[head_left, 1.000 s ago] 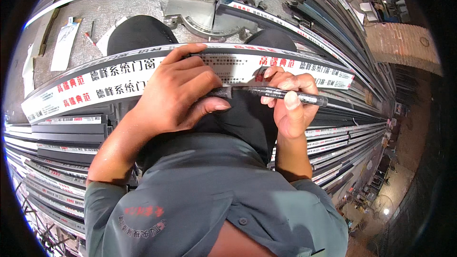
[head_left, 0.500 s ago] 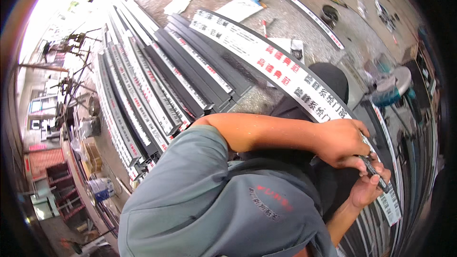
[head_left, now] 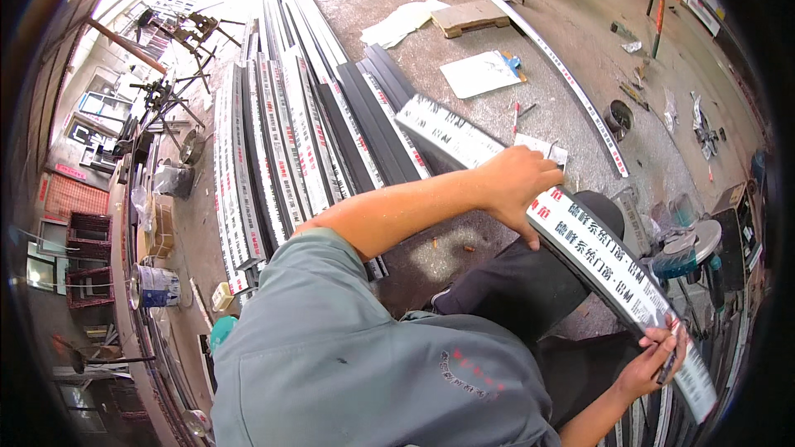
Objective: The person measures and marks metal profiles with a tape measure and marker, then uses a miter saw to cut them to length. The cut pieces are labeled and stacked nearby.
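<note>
A long dark metal profile (head_left: pixel 609 252), faced with white printed film, lies slantwise across my bent legs. My left hand (head_left: pixel 517 186) reaches over it near its middle, fingers on the far edge and thumb on the near edge. Close to the lower right end, my right hand (head_left: pixel 650 364) is closed around a slim black pen-like tool (head_left: pixel 667 367), its fingertips against the profile's film. The exact kind of tool is hard to make out, since the fingers cover most of it.
Several film-faced profiles (head_left: pixel 286 141) lie side by side on the floor to the left. A single long strip (head_left: pixel 571 83) stretches along the far right. A wooden board (head_left: pixel 469 16), a white sheet (head_left: pixel 480 74), a dark pot (head_left: pixel 619 116) and a round-topped stool (head_left: pixel 687 240) stand or lie around.
My left hand has left the right hand and the black tool and moved up and left onto the profile's middle. My right hand has shifted down. The profile has swung and the view has turned.
</note>
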Available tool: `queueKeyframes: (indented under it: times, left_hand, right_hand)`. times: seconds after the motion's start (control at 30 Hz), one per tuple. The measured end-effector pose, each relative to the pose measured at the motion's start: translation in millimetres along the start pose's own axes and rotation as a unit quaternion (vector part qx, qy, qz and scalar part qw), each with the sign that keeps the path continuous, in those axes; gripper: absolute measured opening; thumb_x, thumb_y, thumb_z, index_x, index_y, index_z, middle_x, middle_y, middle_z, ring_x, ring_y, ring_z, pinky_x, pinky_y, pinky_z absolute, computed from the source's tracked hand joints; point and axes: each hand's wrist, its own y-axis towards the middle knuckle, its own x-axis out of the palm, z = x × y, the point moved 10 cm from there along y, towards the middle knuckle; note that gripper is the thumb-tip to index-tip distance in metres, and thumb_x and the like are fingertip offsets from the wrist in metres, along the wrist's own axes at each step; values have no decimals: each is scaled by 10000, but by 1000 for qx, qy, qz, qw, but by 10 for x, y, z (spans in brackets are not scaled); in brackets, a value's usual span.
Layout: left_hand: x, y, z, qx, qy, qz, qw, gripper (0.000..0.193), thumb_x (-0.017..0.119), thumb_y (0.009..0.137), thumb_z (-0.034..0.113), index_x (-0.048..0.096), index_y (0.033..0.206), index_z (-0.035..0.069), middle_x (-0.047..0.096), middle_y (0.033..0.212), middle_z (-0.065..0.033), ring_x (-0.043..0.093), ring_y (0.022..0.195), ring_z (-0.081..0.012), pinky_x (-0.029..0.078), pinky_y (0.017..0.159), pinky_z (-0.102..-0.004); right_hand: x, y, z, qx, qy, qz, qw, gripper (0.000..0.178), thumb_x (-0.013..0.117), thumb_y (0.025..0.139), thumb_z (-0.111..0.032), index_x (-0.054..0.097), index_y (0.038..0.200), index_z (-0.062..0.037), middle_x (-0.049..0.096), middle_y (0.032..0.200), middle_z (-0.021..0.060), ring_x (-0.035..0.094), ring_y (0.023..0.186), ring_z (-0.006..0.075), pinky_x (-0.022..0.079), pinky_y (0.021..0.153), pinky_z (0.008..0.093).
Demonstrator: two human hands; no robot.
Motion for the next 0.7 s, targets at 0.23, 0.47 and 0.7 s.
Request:
queueKeyframes:
  times: [0.23,0.47,0.7]
  left_hand:
    - [295,-696,-410,-230,-329,15,916,960,950,617,564,580,1279,-25,667,1142,-204,645,1113,-311,497,953,-398]
    - [-329,-1863,-1124,-436,-435,256,745,810,922,729,403,538,1294,-33,668,1093,-191,668,966,-255,563,869,-390]
    - [-947,-3540,-1940,-553,-328,520,562,650,873,791,264,524,1203,-96,679,1019,-185,710,804,-243,606,662,-367]
  right_hand:
    - [-341,112,-407,-136,-83,8,987,245,437,1129,-205,454,974,-15,623,787,151,501,614,154,447,1110,645]
    - [-934,76,74,28,-66,177,982,302,699,1019,-241,625,990,50,713,801,195,654,648,223,560,578,321]
    - [-1229,-100,610,99,-123,217,963,305,662,1043,-265,665,1114,32,706,892,128,576,731,170,513,707,309]
